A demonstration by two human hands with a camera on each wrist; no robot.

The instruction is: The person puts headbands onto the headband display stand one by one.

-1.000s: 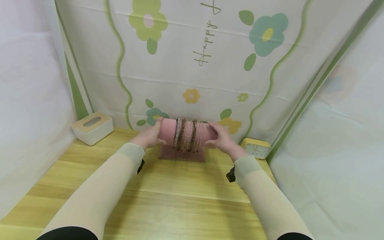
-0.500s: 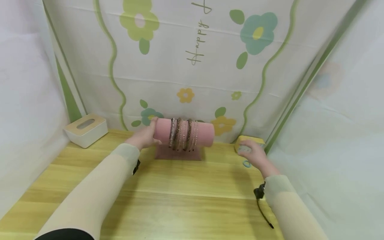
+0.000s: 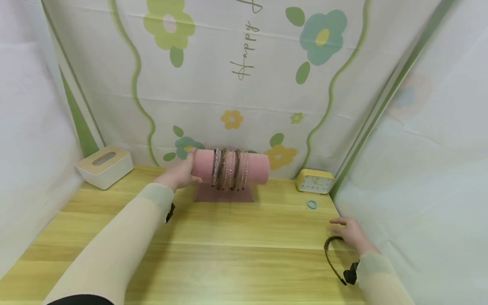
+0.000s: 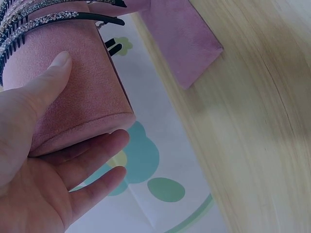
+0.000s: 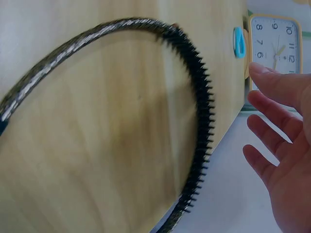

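Note:
A pink cylindrical headband stand stands at the back of the table, with several glittery headbands looped over it. At its left end my left hand holds the roll; in the left wrist view the thumb presses the pink fabric and the fingers lie round the end. A dark toothed headband with a braided sparkly band lies alone at the table's right side. Just beyond it, my right hand hovers with fingers apart and nothing between them.
A yellow alarm clock stands at the back right, with a light blue hair tie in front. A white tissue box with a wooden lid sits at the back left. White curtains border the wooden table.
My right hand has left the stand's right end and moved right and toward me, past the clock, to the loose headband. My left hand stays on the stand. The view has shifted slightly right.

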